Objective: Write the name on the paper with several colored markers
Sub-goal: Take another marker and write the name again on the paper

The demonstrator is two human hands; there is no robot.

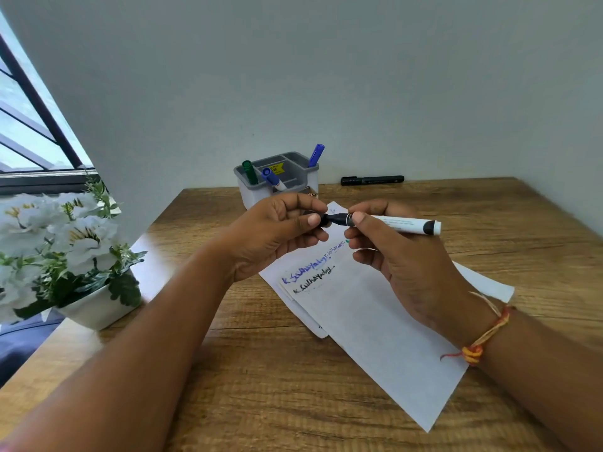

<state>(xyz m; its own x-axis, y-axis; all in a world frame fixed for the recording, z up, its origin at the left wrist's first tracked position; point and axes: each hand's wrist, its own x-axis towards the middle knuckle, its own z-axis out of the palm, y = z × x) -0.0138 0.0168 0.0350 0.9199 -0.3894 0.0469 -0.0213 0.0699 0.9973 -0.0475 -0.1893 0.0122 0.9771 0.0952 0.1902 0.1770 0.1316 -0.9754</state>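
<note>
My right hand holds a white marker with a black tip end level above the paper. My left hand pinches its black cap at the marker's left end; whether the cap is fully seated I cannot tell. The white paper lies on the wooden table under both hands, with a name written in blue, then in black below, and a smaller line further up. A grey organiser behind holds a green marker and two blue markers.
A black marker lies at the table's back edge by the wall. A white pot of white flowers stands at the left edge. A window is at far left. More sheets lie under the top paper.
</note>
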